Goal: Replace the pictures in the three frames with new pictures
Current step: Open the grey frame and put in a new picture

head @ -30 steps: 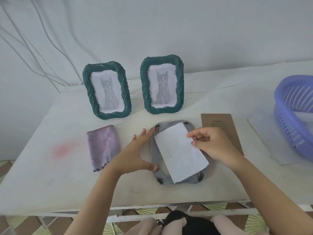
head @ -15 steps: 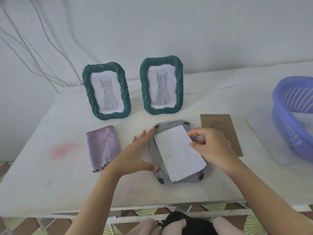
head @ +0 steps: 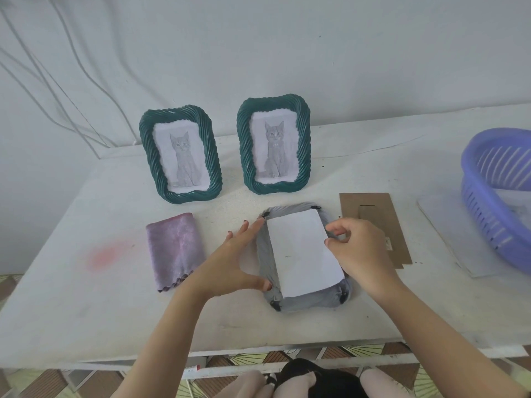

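Third frame [head: 311, 302] lies face down on the white table [head: 86, 297], near the front edge at centre, grey back up, with small black clips [head: 342, 297] at its corners. A white sheet [head: 303, 251], blank side up, lies on the frame's back opening, slightly skewed, its near end reaching the frame's lower border. The left hand [head: 235, 262] is released: fingers straight along the frame's left edge, thumb tip touching the lower left edge, bracing rather than gripping. The right hand [head: 359, 254] has curled fingers and pinches the right edge of the white sheet between thumb and index finger, resting over the frame's right side. Two other frames stand upright further back near the wall, both dark green with twisted rims. The left standing frame [head: 215, 173] holds a grey cat drawing [head: 184, 159], and the right standing frame [head: 244, 150] holds a similar cat drawing [head: 274, 150]. They stand side by side, apart. A folded purple cloth [head: 173, 249] lies flat left of the left hand, not touching the face-down frame. A brown cardboard backing [head: 373, 208] lies flat just right of the face-down frame, partly hidden by the right hand. A purple slotted basket [head: 482, 202] sits at the table's right edge on a pale sheet [head: 448, 234]; its contents cannot be told. Thin cables [head: 71, 67] run along the wall at left.
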A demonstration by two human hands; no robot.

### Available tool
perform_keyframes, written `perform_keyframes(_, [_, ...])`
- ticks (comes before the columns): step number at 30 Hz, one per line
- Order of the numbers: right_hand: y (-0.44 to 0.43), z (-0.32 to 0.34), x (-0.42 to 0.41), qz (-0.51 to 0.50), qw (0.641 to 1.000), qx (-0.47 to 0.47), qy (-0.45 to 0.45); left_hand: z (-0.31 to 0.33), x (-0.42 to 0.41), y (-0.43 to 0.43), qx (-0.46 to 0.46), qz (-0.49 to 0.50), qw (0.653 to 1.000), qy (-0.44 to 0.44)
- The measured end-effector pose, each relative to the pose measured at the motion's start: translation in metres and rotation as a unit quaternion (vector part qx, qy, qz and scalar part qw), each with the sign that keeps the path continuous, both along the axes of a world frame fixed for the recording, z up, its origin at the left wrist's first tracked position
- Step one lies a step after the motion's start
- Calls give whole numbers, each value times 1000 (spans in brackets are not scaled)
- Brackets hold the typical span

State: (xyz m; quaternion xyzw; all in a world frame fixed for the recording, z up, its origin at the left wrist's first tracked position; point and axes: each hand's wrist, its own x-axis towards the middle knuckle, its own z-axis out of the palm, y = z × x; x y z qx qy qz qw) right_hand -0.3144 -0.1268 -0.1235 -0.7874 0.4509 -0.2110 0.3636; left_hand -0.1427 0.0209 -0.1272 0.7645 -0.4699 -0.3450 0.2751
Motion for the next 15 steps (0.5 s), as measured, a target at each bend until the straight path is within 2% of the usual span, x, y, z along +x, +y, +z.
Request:
perform_keyframes(3, [3,-2,1,1,1000,-10,-6,-4,-1,-2,-28,-9,1000,-8])
perform_keyframes(9, [6,-5,4,9,999,-32,6,-14,-3,-6,-50,-1,996,-75])
perform_keyframes(15, [10,-3,3,24,989,-107,97,-19,-8,-9,-71,17,986,-148])
